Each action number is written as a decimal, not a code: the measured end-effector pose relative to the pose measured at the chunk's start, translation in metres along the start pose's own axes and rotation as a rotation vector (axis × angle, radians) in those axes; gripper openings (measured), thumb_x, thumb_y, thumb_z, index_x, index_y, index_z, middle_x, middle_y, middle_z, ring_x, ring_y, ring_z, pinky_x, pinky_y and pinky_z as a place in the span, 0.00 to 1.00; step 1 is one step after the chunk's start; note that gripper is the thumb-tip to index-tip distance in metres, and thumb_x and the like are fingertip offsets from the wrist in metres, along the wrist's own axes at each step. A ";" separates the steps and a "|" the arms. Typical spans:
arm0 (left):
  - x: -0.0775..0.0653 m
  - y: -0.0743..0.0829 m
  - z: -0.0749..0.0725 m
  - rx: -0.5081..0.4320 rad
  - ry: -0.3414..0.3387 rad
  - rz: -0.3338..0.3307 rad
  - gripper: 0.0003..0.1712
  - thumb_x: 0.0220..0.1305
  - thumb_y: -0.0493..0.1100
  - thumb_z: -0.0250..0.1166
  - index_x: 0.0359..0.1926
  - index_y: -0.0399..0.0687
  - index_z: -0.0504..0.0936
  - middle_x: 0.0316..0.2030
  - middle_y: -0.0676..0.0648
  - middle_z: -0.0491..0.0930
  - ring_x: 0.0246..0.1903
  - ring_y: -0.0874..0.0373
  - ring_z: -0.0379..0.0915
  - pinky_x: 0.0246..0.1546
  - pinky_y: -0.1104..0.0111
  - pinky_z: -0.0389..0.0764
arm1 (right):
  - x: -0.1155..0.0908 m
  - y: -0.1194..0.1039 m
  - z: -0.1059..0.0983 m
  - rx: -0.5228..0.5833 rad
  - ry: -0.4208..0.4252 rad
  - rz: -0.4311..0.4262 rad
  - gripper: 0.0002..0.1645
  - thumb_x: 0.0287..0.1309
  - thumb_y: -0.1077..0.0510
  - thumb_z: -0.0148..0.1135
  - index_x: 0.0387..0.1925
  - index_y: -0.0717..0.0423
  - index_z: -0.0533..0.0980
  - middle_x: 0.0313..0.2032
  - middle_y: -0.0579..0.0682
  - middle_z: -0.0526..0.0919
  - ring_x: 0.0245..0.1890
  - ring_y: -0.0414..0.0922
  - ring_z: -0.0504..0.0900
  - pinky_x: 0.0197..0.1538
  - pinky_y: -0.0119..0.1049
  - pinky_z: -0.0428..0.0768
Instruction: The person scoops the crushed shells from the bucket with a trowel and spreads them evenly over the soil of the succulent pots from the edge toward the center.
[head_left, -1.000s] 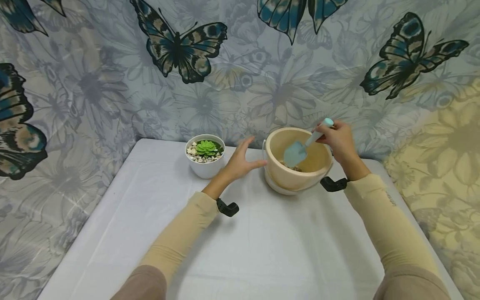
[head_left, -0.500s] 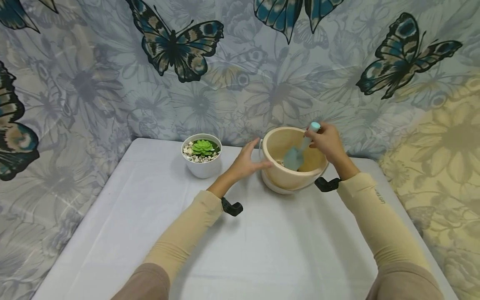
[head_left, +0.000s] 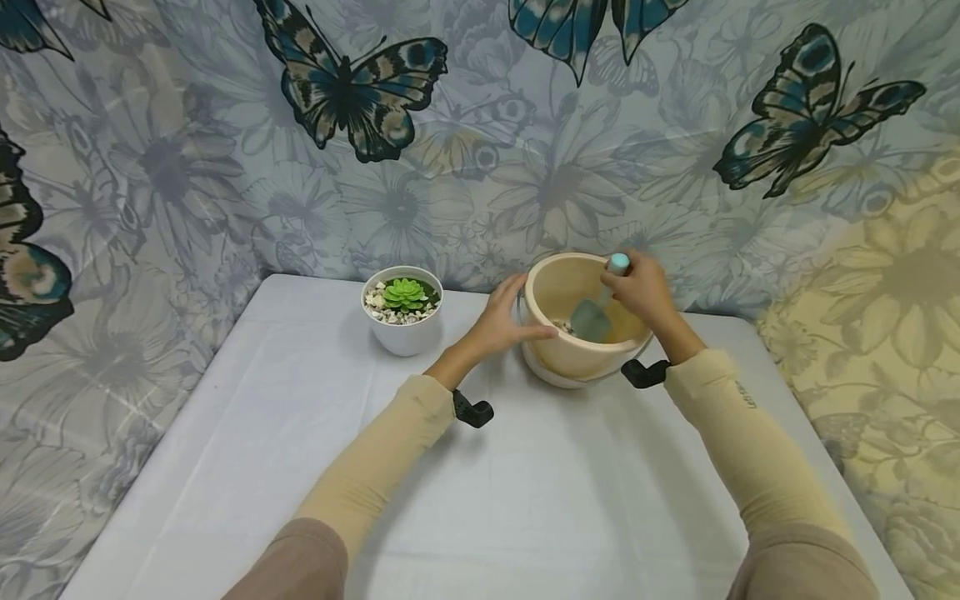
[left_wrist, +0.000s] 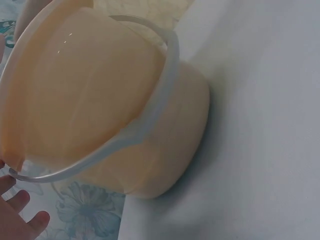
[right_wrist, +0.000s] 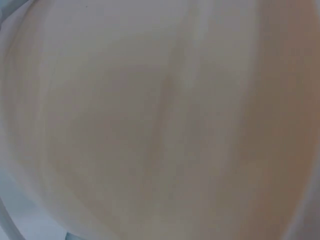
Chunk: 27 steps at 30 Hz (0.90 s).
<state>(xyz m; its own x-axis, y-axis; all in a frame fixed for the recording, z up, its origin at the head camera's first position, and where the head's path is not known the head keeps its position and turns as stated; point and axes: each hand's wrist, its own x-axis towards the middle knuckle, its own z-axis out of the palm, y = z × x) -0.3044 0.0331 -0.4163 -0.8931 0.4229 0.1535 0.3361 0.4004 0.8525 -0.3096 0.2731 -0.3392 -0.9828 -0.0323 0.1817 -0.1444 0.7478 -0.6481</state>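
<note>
My right hand point(head_left: 643, 289) grips the handle of a small pale blue hand trowel point(head_left: 591, 322), its blade down inside a cream bucket point(head_left: 581, 357). Some small stones show at the bucket's bottom, beside the blade. Against the bucket's left side rests my left hand point(head_left: 498, 324), thumb along the front of the rim and fingers spread toward the back. In the left wrist view, fingertips point(left_wrist: 39, 221) show near the end of the lowered bail handle point(left_wrist: 165, 85). The bucket wall point(right_wrist: 125, 125) fills the right wrist view, which hides the trowel.
Left of the bucket stands a white pot point(head_left: 405, 337) with a green succulent point(head_left: 406, 293) among pale pebbles. Both sit near the back edge of a table under a white cloth point(head_left: 540, 492). A butterfly-printed fabric point(head_left: 480, 183) hangs close behind.
The trowel has gone lower into the bucket and stands more upright, with the right hand moving left and down. My left hand has come right, onto the bucket's rim and side.
</note>
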 end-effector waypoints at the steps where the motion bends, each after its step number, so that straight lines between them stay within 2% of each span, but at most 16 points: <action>1: 0.001 0.000 -0.001 0.005 0.001 0.003 0.63 0.51 0.59 0.74 0.78 0.50 0.45 0.77 0.45 0.42 0.77 0.46 0.38 0.73 0.47 0.53 | 0.001 -0.001 0.002 -0.020 0.014 -0.020 0.17 0.65 0.59 0.55 0.48 0.70 0.75 0.39 0.64 0.79 0.33 0.48 0.79 0.30 0.23 0.76; 5: 0.005 -0.001 -0.002 0.008 0.002 0.011 0.64 0.51 0.59 0.74 0.78 0.50 0.44 0.78 0.48 0.40 0.77 0.47 0.36 0.73 0.45 0.52 | 0.005 -0.002 0.012 -0.072 0.076 -0.084 0.16 0.65 0.59 0.57 0.44 0.71 0.75 0.33 0.63 0.79 0.27 0.47 0.73 0.31 0.32 0.71; 8: 0.007 -0.003 0.000 0.010 -0.009 0.012 0.64 0.51 0.58 0.74 0.78 0.52 0.43 0.78 0.48 0.40 0.77 0.46 0.36 0.73 0.45 0.53 | 0.005 0.001 0.019 -0.078 0.098 -0.094 0.15 0.64 0.60 0.58 0.43 0.71 0.75 0.30 0.61 0.77 0.26 0.45 0.70 0.31 0.35 0.69; 15: 0.009 -0.004 0.003 0.022 -0.020 -0.001 0.63 0.52 0.59 0.73 0.78 0.56 0.41 0.78 0.47 0.41 0.77 0.45 0.37 0.72 0.44 0.54 | 0.004 0.005 0.028 -0.070 0.102 -0.075 0.16 0.66 0.55 0.59 0.39 0.68 0.74 0.25 0.54 0.72 0.23 0.42 0.67 0.29 0.35 0.67; 27: 0.008 -0.003 0.006 0.014 0.006 -0.020 0.64 0.50 0.59 0.75 0.78 0.56 0.44 0.77 0.48 0.43 0.76 0.44 0.41 0.72 0.45 0.56 | 0.005 0.007 0.031 -0.076 0.120 -0.065 0.14 0.66 0.56 0.58 0.37 0.67 0.72 0.23 0.52 0.70 0.22 0.44 0.67 0.29 0.36 0.67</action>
<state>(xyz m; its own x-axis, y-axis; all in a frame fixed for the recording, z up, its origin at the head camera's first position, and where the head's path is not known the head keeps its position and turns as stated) -0.3108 0.0404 -0.4203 -0.9015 0.4096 0.1394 0.3222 0.4205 0.8481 -0.3191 0.2575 -0.3656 -0.9502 -0.0064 0.3116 -0.1939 0.7950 -0.5748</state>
